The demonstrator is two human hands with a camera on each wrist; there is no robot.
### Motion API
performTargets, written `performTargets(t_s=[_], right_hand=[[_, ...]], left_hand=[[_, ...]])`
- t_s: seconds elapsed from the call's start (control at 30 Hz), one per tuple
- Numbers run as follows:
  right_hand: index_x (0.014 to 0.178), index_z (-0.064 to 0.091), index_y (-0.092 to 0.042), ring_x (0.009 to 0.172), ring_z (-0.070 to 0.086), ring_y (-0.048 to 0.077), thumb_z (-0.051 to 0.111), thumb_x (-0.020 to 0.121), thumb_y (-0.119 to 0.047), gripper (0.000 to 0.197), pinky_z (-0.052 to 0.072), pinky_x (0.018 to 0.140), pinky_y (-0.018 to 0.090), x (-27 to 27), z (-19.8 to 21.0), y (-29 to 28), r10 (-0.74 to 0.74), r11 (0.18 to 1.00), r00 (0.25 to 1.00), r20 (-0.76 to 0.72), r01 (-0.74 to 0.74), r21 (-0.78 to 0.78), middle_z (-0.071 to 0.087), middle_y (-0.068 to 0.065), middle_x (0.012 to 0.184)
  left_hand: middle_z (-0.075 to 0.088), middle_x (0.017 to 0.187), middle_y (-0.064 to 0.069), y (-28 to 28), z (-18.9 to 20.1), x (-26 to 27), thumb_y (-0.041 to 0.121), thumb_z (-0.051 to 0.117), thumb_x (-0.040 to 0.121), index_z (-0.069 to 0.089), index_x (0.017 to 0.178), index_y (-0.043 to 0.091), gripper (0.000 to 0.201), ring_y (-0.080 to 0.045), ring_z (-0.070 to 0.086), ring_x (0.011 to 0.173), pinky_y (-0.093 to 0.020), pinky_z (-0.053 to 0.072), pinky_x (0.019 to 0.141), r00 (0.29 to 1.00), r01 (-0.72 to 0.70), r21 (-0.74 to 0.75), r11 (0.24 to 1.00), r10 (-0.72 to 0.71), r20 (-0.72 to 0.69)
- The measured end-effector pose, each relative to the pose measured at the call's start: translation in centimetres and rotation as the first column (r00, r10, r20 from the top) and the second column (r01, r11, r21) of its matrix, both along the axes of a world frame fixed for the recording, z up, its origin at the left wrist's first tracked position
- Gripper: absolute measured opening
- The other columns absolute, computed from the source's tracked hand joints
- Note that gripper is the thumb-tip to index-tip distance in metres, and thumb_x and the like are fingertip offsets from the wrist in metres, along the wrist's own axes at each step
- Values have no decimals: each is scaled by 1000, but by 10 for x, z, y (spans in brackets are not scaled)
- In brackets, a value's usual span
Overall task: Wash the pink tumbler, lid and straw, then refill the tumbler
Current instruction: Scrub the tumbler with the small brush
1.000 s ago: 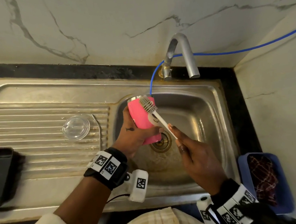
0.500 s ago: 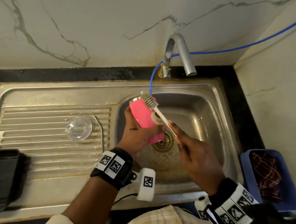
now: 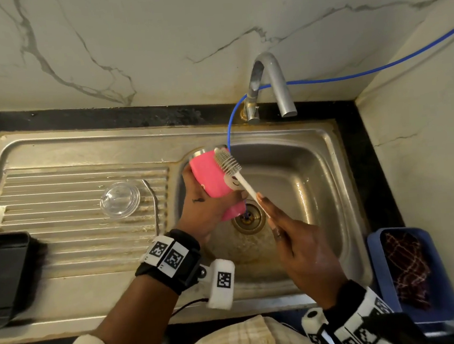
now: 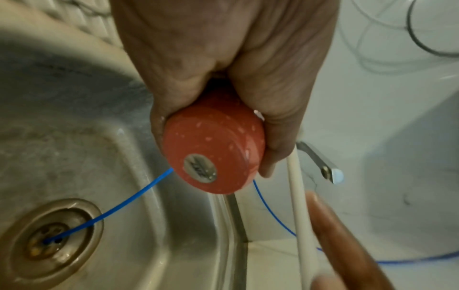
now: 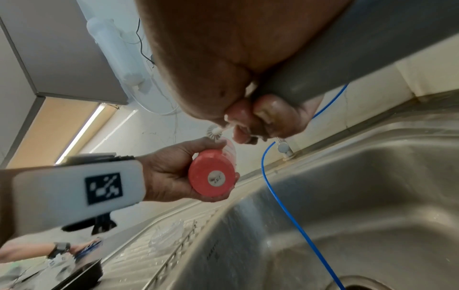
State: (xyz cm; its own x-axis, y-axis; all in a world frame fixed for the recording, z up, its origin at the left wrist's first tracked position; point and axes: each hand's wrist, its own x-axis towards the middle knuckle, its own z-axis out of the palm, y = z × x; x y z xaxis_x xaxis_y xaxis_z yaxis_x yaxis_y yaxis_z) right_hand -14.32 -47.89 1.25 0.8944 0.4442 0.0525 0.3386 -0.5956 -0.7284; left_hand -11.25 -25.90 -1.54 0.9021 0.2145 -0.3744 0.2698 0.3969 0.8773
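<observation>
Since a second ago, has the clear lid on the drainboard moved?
No. The clear lid lies on the same ridges of the drainboard as before, just left of the metal straw.

We hold the tumbler in our left hand over the sink basin, above the drain. Right of this grip: brush, held by our right hand. Left: lid on the drainboard. Behind: tap.

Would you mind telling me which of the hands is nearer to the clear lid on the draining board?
Left. The left hand grips the pink tumbler just right of the lid; the right hand holds the brush farther right.
</observation>
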Motion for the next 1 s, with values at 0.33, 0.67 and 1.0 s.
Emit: performTargets(t_s=[0.33, 0.67, 1.0], right_hand=[[163, 38, -36, 56, 51, -6, 59, 105, -8, 68, 31, 58, 7, 16, 2, 13, -49, 999, 998, 27, 49, 3, 38, -26, 61], [161, 43, -34, 54, 46, -2, 58, 106, -7, 63, 32, 61, 9, 1, -7, -5, -39, 999, 999, -5, 39, 18, 49, -23, 66], [162, 43, -28, 55, 46, -2, 50, 106, -18, 57, 33, 61, 8, -9, -6, -8, -43, 997, 999, -12, 44, 66, 47, -28, 67]], left_hand=[[57, 140, -10, 5, -5, -2, -12, 90, 69, 31, 150, 28, 108, -30, 67, 121, -44, 65, 78, 996, 68, 82, 994, -73, 52], [66, 132, -3, 15, -1, 0, -5, 92, 66, 32, 153, 28, 111, -21, 73, 113, -43, 64, 77, 999, 45, 35, 998, -45, 3], [65, 133, -6, 12, 5, 1, -2, 94, 63, 31, 153, 26, 113, -19, 73, 112, -43, 64, 76, 999, 40, -8, 999, -40, 12]])
